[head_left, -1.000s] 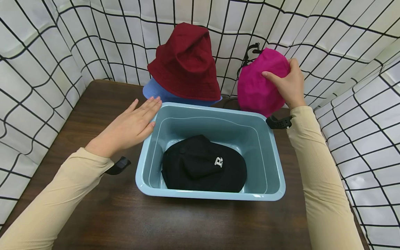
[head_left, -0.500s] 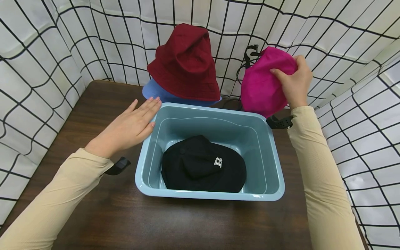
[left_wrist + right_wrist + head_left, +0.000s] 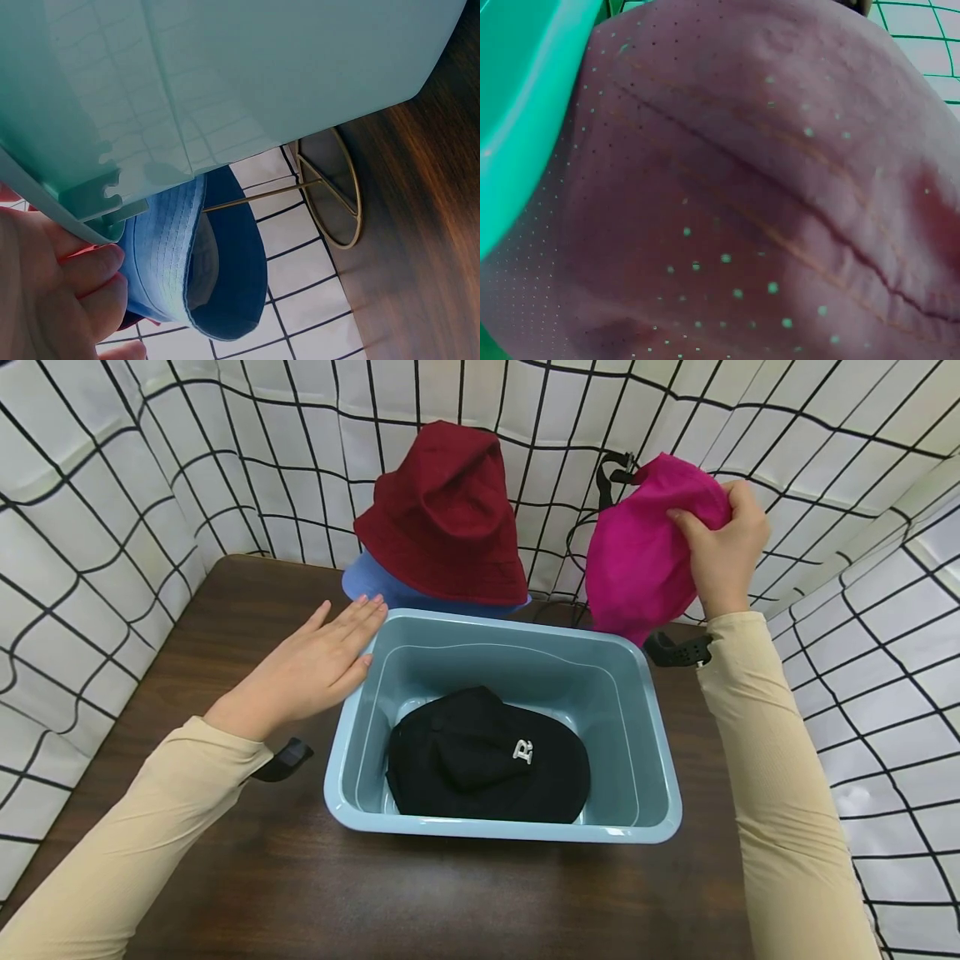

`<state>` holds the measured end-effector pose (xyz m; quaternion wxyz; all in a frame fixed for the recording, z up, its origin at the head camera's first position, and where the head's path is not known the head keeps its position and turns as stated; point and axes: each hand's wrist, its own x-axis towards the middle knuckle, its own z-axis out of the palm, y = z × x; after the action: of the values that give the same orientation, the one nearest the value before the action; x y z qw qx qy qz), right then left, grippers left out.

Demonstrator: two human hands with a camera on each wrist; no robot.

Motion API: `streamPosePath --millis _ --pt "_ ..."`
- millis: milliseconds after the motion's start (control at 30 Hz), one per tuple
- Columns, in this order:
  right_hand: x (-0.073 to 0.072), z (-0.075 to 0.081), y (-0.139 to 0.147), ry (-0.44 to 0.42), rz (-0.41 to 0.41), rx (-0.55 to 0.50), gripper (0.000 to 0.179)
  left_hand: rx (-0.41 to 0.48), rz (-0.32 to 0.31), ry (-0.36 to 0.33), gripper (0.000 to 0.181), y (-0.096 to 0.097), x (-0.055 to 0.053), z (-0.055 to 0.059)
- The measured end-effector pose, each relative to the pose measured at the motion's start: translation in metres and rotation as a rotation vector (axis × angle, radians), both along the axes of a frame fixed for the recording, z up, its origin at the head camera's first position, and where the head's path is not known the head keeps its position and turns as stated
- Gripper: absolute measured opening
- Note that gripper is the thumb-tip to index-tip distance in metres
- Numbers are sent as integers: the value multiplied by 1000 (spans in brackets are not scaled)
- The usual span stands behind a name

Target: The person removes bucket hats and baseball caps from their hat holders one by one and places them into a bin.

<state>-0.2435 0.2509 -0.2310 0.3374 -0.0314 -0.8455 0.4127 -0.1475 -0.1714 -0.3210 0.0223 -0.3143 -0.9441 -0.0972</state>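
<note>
In the head view my right hand (image 3: 726, 545) pinches a bright pink cap (image 3: 645, 547) between thumb and fingers, behind the back right corner of a light blue plastic tub (image 3: 502, 831). A black strap sticks out at the cap's upper left. Perforated, seamed fabric of the same cap (image 3: 727, 180) fills most of the right wrist view and hides the fingers there. My left hand (image 3: 303, 668) lies with straight fingers on the tub's back left rim. Inside the tub rests a black cap (image 3: 487, 756) with a white letter R.
Behind the tub, a dark red bucket hat (image 3: 453, 518) sits over a blue hat (image 3: 375, 581). A gold wire stand (image 3: 358, 199) reaches into the blue hat in the left wrist view. Black wire grid panels (image 3: 255, 443) with white backing surround the brown wooden table (image 3: 450, 902).
My right hand has carried the pink cap to the right and slightly up, away from the red hat. The left hand stays where it was on the tub's rim.
</note>
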Motion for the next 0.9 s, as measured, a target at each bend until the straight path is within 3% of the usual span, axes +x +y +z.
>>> streamPosePath --millis 433,900 --pt "8 6 0 -89 136 -40 22 19 -5 9 60 -1 0 -2" --pt "19 16 -2 -77 226 -117 20 19 -10 10 60 -1 -1 -3"
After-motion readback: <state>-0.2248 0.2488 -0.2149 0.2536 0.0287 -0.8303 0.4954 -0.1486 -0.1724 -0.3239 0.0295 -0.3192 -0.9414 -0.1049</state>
